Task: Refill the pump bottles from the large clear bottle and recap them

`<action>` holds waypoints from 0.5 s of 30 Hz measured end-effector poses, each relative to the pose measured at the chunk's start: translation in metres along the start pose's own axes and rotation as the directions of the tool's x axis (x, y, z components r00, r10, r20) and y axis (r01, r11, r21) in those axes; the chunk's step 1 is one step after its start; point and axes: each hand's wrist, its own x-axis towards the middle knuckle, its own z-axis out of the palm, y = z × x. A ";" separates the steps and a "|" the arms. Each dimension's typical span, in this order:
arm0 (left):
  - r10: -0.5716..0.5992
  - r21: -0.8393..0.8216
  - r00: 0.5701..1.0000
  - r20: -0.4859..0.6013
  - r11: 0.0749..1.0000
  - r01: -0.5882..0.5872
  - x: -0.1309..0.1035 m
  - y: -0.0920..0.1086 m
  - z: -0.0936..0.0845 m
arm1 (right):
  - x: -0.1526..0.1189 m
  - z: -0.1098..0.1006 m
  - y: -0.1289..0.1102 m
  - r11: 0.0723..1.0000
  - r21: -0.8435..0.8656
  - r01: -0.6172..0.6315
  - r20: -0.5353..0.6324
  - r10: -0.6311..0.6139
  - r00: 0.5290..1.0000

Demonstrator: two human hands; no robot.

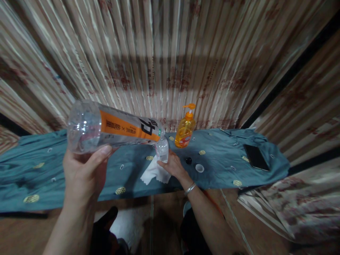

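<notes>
My left hand (86,168) grips the base end of a large clear plastic bottle (122,127) with an orange and grey label. The bottle is tilted almost level, its neck pointing right and slightly down. Its mouth meets the top of a small clear container (162,151), which my right hand (172,163) holds upright around its side. Whether liquid is flowing between them I cannot tell. Under the small container lies a white tissue (154,173). A small black cap (188,160) and a round whitish lid (199,168) rest just right of my right hand.
An orange pump bottle (185,130) stands behind my right hand. A black phone (256,157) lies at the right of the narrow table with its teal cloth (220,173). A pleated curtain (170,63) hangs close behind the table.
</notes>
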 end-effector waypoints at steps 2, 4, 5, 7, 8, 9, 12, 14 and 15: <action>0.015 0.015 1.000 0.011 1.000 -0.015 0.000 -0.001 -0.002 | 0.000 0.000 0.001 1.000 0.004 0.005 -0.007 -0.005 1.000; 0.017 0.031 0.999 0.027 0.999 -0.018 0.000 -0.002 -0.003 | 0.000 0.001 0.001 1.000 0.000 0.006 -0.010 -0.006 1.000; 0.017 0.038 0.999 0.032 0.999 -0.019 0.000 -0.002 -0.004 | 0.000 0.001 0.002 1.000 -0.004 0.007 -0.011 -0.007 1.000; 0.009 0.043 1.000 0.025 0.999 -0.010 0.000 -0.003 -0.005 | 0.000 0.001 0.002 1.000 -0.011 0.009 -0.011 -0.009 1.000; 0.006 0.039 1.000 0.016 0.999 -0.007 0.001 -0.003 -0.005 | 0.000 0.002 0.002 1.000 -0.011 0.010 -0.011 -0.010 1.000; 0.004 0.035 1.000 0.010 0.999 -0.004 0.002 -0.003 -0.006 | 0.000 0.002 0.002 1.000 -0.011 0.011 -0.010 -0.011 1.000; -0.004 0.035 1.000 0.016 0.999 0.004 0.005 -0.003 -0.006 | 0.000 0.003 0.003 1.000 -0.011 0.008 -0.006 -0.008 1.000; -0.009 0.038 0.999 0.031 0.999 0.008 0.007 -0.004 -0.007 | 0.000 0.004 0.003 1.000 -0.015 0.004 -0.004 -0.004 1.000; -0.004 0.040 0.999 0.035 0.999 0.002 0.008 -0.004 -0.007 | 0.000 0.004 0.003 1.000 -0.017 0.003 -0.004 -0.003 1.000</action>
